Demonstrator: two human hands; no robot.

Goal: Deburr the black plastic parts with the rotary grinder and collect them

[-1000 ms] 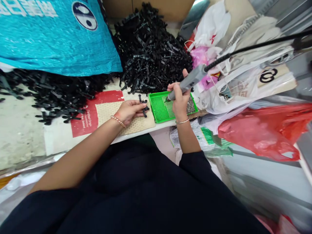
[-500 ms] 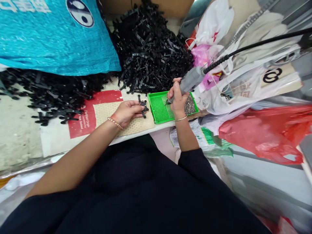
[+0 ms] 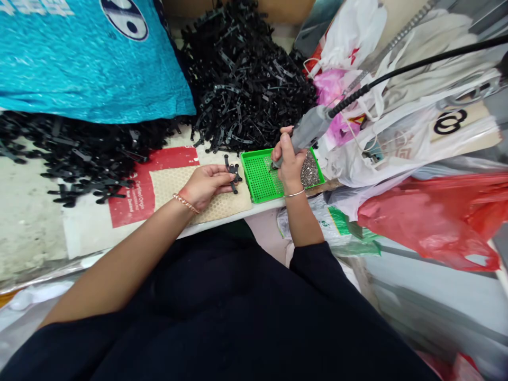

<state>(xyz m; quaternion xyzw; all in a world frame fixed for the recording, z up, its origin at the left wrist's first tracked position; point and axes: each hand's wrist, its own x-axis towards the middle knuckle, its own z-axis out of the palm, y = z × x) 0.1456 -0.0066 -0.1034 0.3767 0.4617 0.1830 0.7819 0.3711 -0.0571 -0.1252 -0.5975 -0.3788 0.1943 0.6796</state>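
Note:
My left hand (image 3: 209,185) pinches a small black plastic part with several arms (image 3: 234,172) above a tan dimpled mat (image 3: 174,182). My right hand (image 3: 289,163) is wrapped around a grey electric screwdriver (image 3: 310,128), tilted so its tip points down over a green perforated tray (image 3: 254,180). A heap of small metal screws (image 3: 309,172) lies in the tray's right end, partly behind my right hand. Whether a screw sits on the screwdriver's tip is too small to tell.
A large pile of black plastic parts (image 3: 246,79) rises behind the tray, and more parts (image 3: 79,153) spill out below a blue sack (image 3: 91,63). The screwdriver's black cable (image 3: 416,67) runs to the upper right, over plastic bags. A red bag (image 3: 432,217) hangs at the right.
The view has shifted slightly. Both hands keep almost the same place, the left on the black part and the right on the screwdriver over the tray.

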